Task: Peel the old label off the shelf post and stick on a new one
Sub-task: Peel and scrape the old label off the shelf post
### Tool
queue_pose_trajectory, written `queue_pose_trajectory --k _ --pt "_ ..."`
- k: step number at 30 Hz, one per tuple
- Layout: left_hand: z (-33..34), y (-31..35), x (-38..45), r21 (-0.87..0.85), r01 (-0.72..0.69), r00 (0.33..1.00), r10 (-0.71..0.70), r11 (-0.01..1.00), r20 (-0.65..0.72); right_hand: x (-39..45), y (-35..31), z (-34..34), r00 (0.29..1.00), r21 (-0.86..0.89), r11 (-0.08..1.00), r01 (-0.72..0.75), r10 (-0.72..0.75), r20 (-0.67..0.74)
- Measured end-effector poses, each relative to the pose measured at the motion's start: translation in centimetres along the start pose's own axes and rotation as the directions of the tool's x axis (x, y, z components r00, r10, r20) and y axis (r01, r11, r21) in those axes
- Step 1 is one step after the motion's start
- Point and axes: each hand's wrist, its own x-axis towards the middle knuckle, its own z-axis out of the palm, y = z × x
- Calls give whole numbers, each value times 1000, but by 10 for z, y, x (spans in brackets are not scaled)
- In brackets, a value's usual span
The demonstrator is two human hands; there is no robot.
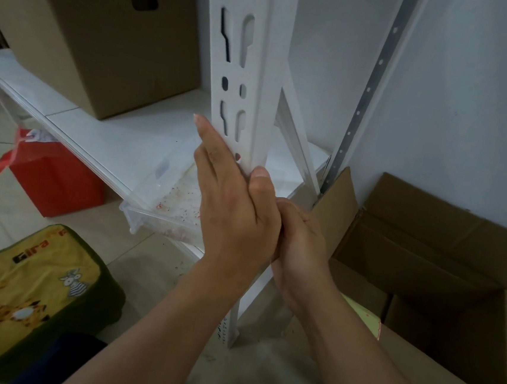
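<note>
A white slotted metal shelf post (257, 77) rises through the middle of the view. My left hand (232, 208) lies flat against its front face, fingers straight and pointing up, thumb pressed on the post's right edge. A small red and white scrap of label (238, 158) shows on the post beside my left fingers. My right hand (300, 236) is curled close against the post just below and behind my left thumb. Its fingertips are hidden, so what it holds cannot be made out. No new label is in sight.
A brown cardboard box (106, 32) stands on the white shelf (121, 135). A clear plastic tray (164, 205) juts from under the shelf. On the floor are a red box (55, 182), a yellow giraffe bag (25, 293) and open cardboard boxes (432, 249) at right.
</note>
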Motion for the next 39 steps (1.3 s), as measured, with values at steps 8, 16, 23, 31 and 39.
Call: queue_pose_trajectory --k 8,16,23,31,39 --pt "-2 -3 0 44 -21 998 19 999 57 -1 0 0 1000 -30 1000 -1 0 -19" --pt "-4 -5 1 46 -53 996 50 998 76 -1 0 0 1000 -22 1000 -4 4 -13" --pt "-5 -8 1 46 -70 993 65 997 97 -4 -2 0 1000 -30 999 -11 11 -1" --pt "-4 -9 0 60 -78 992 71 995 101 -4 -2 0 1000 9 1000 -23 23 1" --pt "-5 -12 0 62 -87 991 80 994 109 -4 -2 -1 1000 -2 1000 -10 11 18"
